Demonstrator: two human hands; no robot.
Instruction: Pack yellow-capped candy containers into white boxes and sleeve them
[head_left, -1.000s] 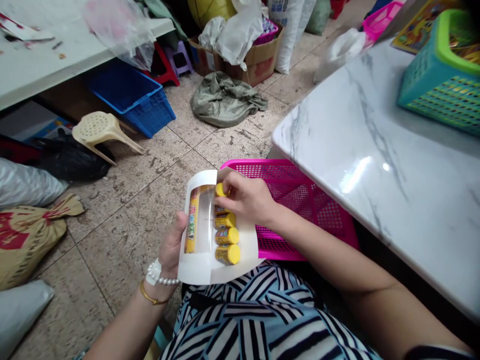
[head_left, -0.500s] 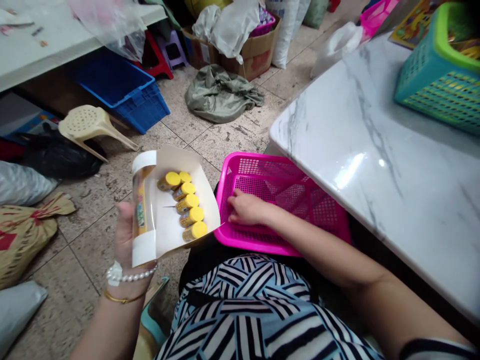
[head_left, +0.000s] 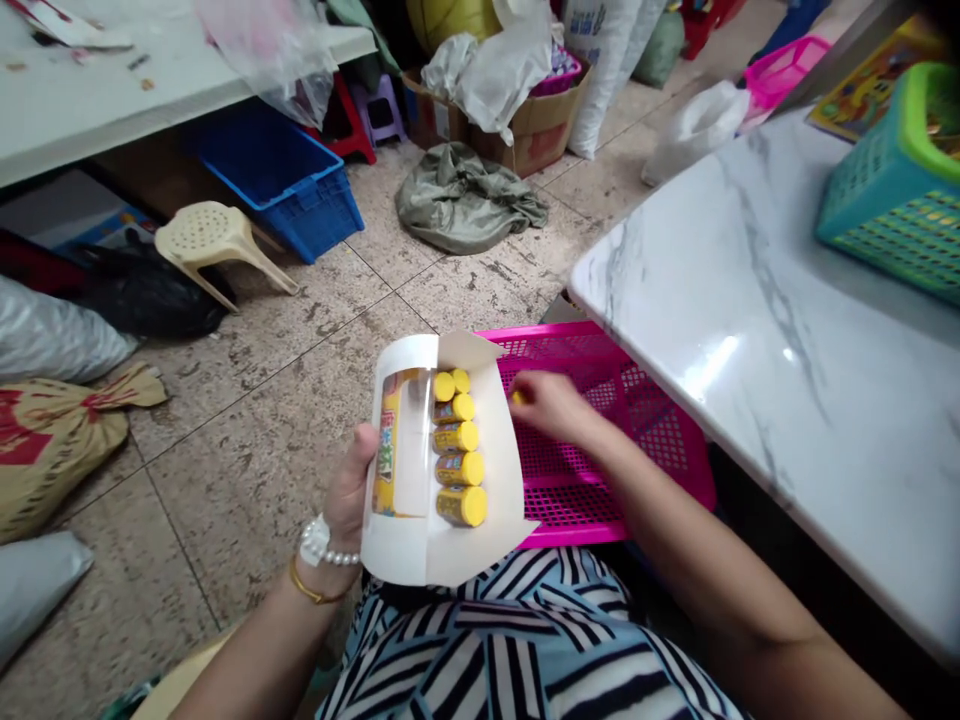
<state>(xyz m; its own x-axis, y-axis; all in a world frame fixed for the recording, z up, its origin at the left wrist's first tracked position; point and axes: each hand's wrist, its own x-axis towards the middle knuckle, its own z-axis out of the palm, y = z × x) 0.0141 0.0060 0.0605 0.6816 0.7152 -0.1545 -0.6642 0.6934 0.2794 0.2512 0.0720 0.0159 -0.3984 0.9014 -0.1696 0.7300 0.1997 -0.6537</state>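
My left hand [head_left: 351, 485] is wrapped round the left side of an open white box [head_left: 405, 555] with a clear window and a printed yellow panel. Inside the box lie several small jars [head_left: 459, 468] with yellow lids, mostly in a column. My right hand [head_left: 549, 405] is just right of the box's open flap, over a pink mesh basket [head_left: 660, 440]. Its fingers are pinched on a small yellow-lidded jar [head_left: 518, 397], of which only a bit of yellow shows. The box covers the basket's left part.
A marble-patterned table [head_left: 750, 270] on the right bears a teal and green basket [head_left: 885, 200]. On the floor are a cream stool [head_left: 206, 235], a blue crate [head_left: 315, 205], a grey-green sack [head_left: 465, 200] and cardboard boxes [head_left: 532, 135]. A white table [head_left: 90, 120] stands upper left.
The box in my left hand has moved right, over the basket's left edge. My right hand has risen from the basket's bottom, with something yellow now in its fingers. The view has shifted slightly.
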